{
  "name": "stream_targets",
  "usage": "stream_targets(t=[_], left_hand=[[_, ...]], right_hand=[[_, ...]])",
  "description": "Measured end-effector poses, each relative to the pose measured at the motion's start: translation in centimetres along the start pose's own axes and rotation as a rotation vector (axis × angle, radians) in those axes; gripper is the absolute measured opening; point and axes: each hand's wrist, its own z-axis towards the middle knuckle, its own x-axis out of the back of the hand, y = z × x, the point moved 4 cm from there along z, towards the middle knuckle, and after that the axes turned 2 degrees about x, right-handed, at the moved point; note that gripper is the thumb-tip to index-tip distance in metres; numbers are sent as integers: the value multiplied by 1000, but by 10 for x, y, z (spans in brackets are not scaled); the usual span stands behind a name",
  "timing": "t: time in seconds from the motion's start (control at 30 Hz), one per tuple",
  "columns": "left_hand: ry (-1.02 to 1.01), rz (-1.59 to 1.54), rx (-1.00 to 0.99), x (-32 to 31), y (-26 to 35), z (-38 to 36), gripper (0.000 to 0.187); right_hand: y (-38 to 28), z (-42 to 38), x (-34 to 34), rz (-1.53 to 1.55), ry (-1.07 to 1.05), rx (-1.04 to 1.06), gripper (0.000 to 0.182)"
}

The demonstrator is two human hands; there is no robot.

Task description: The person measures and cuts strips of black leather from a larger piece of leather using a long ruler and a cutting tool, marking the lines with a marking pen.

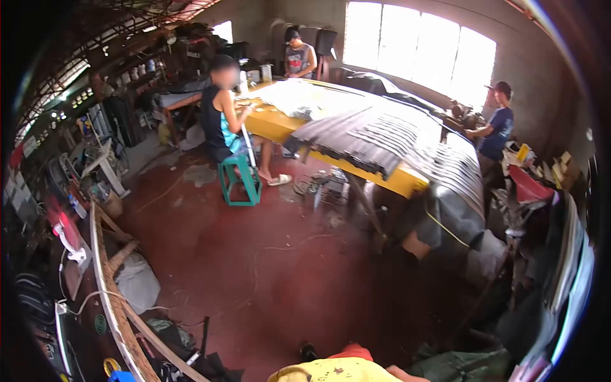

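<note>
Neither of my hands shows. At the bottom edge is the front of my yellow shirt (pixel 334 370), with a bit of red clothing (pixel 352 351) and a dark shoe (pixel 308 351) just beyond it. A small strip of bare arm (pixel 405 374) appears right of the shirt, cut off by the frame edge. Nearest to that arm is a heap of dark green material (pixel 458 366) at the lower right. What my hands hold, if anything, cannot be seen.
A long yellow table (pixel 407 183) carries grey ribbed sheets (pixel 382 130). One person sits on a green stool (pixel 237 178); others work at the far end (pixel 299 58) and by the window (pixel 499 124). A wooden-edged bench (pixel 105 274) runs along the left of the red floor (pixel 267 280).
</note>
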Motion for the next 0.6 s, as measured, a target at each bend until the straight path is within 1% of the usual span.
stream_targets(t=[0.07,0.1,0.13,0.17,0.2,0.23,0.3,0.33,0.37,0.43,0.47,0.5,0.53,0.57,0.6], left_hand=[[-53,-148,-136,-17,100,28,9],[-107,-234,-241,-29,154,38,9],[-256,-409,-441,-38,221,28,13],[-123,-392,-511,-49,290,-4,16],[-88,-342,-609,-58,347,-30,20],[-46,-292,-713,-67,392,-45,24],[-30,-170,-1008,-92,451,-37,28],[-47,-94,-1060,-103,468,-34,30],[-68,-13,-1109,-113,481,-29,32],[-189,153,-918,-124,489,-14,34],[-219,201,-854,-126,479,25,35],[-233,181,-825,-120,452,83,34],[-176,156,-607,-105,438,59,36],[-147,169,-493,-93,431,55,36],[-117,169,-423,-78,425,57,35]], right_hand=[[-30,-5,-18,-107,84,-224,35],[-51,2,-26,-145,95,-285,33],[-78,16,-35,-178,90,-299,32],[-108,33,-43,-216,77,-301,31],[-139,53,-51,-261,60,-295,31],[-174,76,-59,-331,34,-289,30],[-253,122,-69,-496,3,-267,30],[-295,145,-74,-521,33,-222,30],[-344,164,-80,-463,105,-149,31],[-433,195,-92,20,305,187,36],[-481,217,-92,43,321,279,29],[-520,236,-95,62,331,353,22],[-563,261,-88,-68,354,468,22],[-598,278,-90,-185,370,568,23],[-656,264,-96,-313,411,677,23]])
